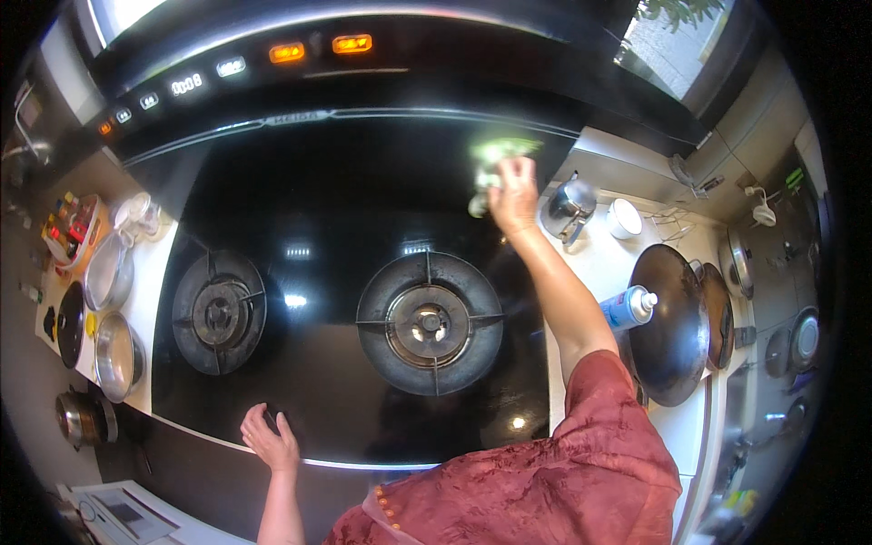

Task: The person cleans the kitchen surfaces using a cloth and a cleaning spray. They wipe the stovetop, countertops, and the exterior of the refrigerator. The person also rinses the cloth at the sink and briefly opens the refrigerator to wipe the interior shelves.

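Note:
My right hand (514, 197) is stretched out to the far right and grips a green-and-white cloth (504, 151), blurred in the picture. The cloth is at the glossy black panel (381, 157) below the range hood's lit buttons. My left hand (272, 436) holds nothing, its thumb apart from the fingers, at the front edge of the black gas cooktop (313, 381). Whether it touches the glass I cannot tell. Two burners with round black pan supports sit in the cooktop: the left burner (218, 313) and the right burner (429, 323).
To the right stand a metal kettle (569, 208), a white cup (623, 219), a blue spray can (627, 308) beside my arm, and a large dark wok (667, 327). On the left counter are metal bowls (119, 357) and a basket of bottles (82, 235).

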{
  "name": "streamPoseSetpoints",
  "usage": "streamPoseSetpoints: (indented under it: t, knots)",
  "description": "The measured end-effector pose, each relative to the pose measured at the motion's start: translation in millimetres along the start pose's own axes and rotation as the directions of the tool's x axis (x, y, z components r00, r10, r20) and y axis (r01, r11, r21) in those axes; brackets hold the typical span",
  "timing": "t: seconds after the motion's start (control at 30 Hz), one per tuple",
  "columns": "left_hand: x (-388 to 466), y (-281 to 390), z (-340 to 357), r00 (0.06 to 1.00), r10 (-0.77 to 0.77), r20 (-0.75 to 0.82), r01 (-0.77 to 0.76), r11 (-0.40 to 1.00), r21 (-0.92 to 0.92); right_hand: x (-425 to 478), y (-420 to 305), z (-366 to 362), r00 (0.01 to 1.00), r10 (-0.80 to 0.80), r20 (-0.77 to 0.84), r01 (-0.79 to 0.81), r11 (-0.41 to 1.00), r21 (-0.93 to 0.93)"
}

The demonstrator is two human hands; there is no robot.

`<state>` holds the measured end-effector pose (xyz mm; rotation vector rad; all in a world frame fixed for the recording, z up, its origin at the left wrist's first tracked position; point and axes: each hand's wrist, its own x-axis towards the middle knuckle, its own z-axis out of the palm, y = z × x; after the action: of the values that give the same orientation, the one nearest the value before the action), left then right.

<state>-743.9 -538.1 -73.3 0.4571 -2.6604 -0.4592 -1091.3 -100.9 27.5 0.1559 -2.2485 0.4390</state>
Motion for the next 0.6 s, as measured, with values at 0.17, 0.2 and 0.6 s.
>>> streamPoseSetpoints:
  t: [0.17, 0.2, 0.6]
  knots:
    - [1.0, -1.5, 1.2, 1.0, 0.001, 0.01, -0.001, 1.0, 0.017, -2.5, 19.4, -14.5, 0.974, 0.209, -0.083, -0.206, 0.977, 0.05]
    - [2.1, -1.7, 2.6, 1.0, 0.016, 0.003, -0.016, 1.0, 0.017, -5.9, 22.4, -10.0, 0.965, 0.225, -0.135, -0.218, 0.974, 0.07]
    - [-1.8, -0.5, 8.3, 0.999, 0.033, -0.044, -0.031, 0.999, 0.031, -73.8, 87.3, 7.2, 0.755, 0.419, 0.504, -0.345, 0.908, -0.238]
